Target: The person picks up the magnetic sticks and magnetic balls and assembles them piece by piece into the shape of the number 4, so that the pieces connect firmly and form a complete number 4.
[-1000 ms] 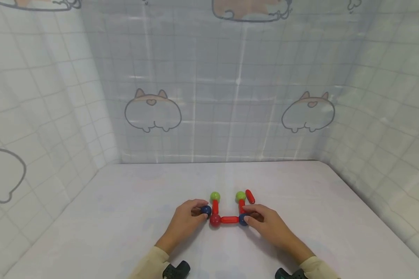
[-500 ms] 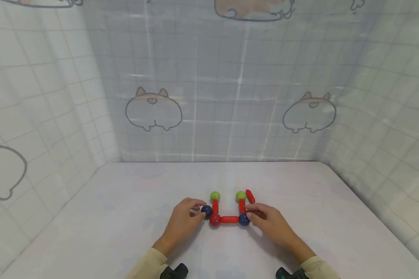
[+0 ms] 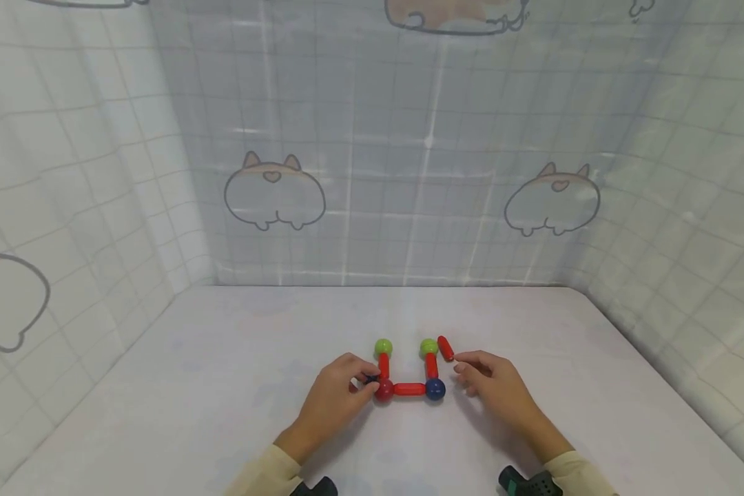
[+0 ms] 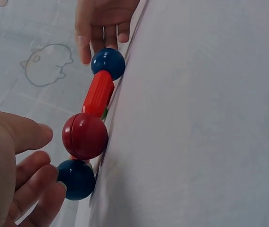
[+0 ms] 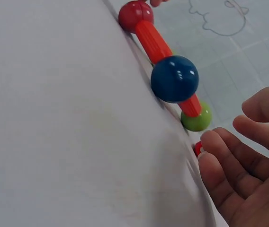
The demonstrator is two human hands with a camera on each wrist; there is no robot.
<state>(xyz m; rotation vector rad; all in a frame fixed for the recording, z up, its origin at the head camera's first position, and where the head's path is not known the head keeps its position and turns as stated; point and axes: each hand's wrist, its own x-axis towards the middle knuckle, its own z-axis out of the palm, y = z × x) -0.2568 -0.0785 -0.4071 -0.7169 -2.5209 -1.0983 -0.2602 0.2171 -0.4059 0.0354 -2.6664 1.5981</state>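
Note:
A U-shaped toy build of balls and rods lies on the table. Its corners are a red ball (image 3: 384, 390) and a blue ball (image 3: 435, 389), joined by a red rod (image 3: 409, 389). Two more red rods lead from these to a smooth green ball (image 3: 383, 346) and a ridged green ball (image 3: 429, 346). My left hand (image 3: 337, 394) has its fingertips at a loose blue ball (image 4: 76, 179) left of the build, its thumb apart near the red ball. Beside the ridged green ball lies a loose red rod (image 3: 446, 348); my right hand (image 3: 494, 386) has its fingertips at the rod's near end.
White cloth covers the table (image 3: 273, 317). Behind it hangs a gridded curtain (image 3: 384, 227) with cartoon animal drawings, and similar curtains enclose both sides. Each wrist wears a black camera mount, the right mount (image 3: 529, 482) showing at the bottom edge.
My right hand has left the blue corner ball and moved right to the loose rod. My left hand has shifted slightly right over the loose blue ball, now mostly covering it in the head view.

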